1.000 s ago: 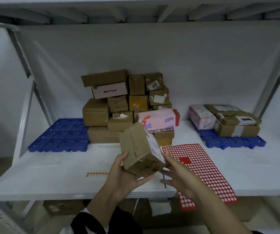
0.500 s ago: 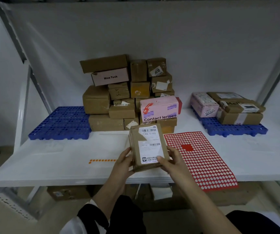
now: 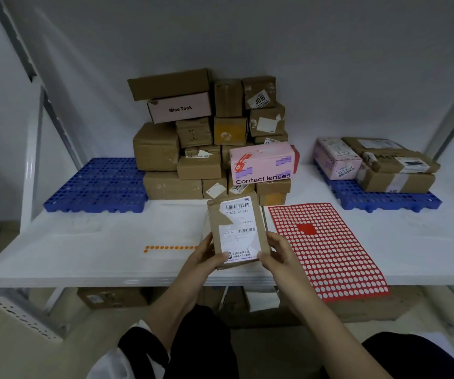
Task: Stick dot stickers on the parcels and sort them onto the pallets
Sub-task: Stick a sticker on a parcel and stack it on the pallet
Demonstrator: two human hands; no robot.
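I hold a small brown parcel [image 3: 235,231] upright over the shelf's front edge, its white shipping label facing me. My left hand [image 3: 205,254] grips its lower left side and my right hand [image 3: 276,251] grips its lower right side. A red sheet of dot stickers [image 3: 327,248] lies flat on the shelf just right of the parcel. A short strip of orange dot stickers [image 3: 169,247] lies to the left. An empty blue pallet [image 3: 97,184] sits at the back left. Another blue pallet [image 3: 384,199] at the back right carries three parcels.
A heap of brown and pink parcels [image 3: 209,138] is stacked against the back wall in the middle, with a pink "Contact lenses" box [image 3: 262,165] in front. The white shelf [image 3: 83,242] has metal uprights at both sides. Cardboard boxes [image 3: 112,296] lie beneath it.
The parcel has been turned from tilted with its brown side up to upright with the label facing me. My right hand, which hovered beside it, now grips its lower right side.
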